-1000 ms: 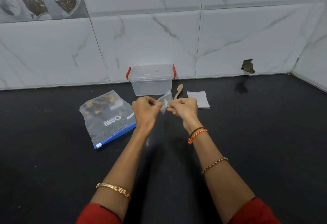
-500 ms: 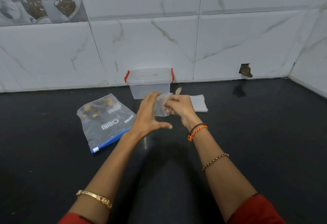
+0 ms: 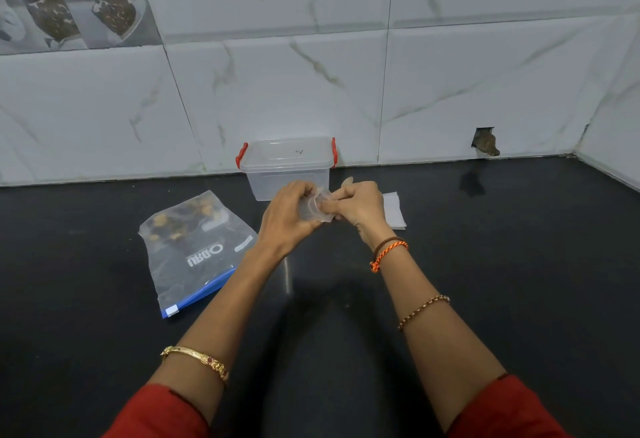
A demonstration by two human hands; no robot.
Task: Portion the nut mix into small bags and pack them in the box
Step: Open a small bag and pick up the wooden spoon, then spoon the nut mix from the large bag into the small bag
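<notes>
both hands, left hand [image 3: 287, 216] and right hand [image 3: 356, 205], pinch a clear, crumpled small bag [image 3: 313, 207].

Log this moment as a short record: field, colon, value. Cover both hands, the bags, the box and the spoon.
left hand: grips the small clear bag
right hand: pinches the same bag at its other side
small bag contents: none visible
nut mix bag: flat on the black counter, left of the hands, blue zip edge toward the camera
box: clear, against the wall, lid on, red clips
wooden spoon: only its tip shows behind the right hand
spare small bags: stacked right of the hands
</notes>
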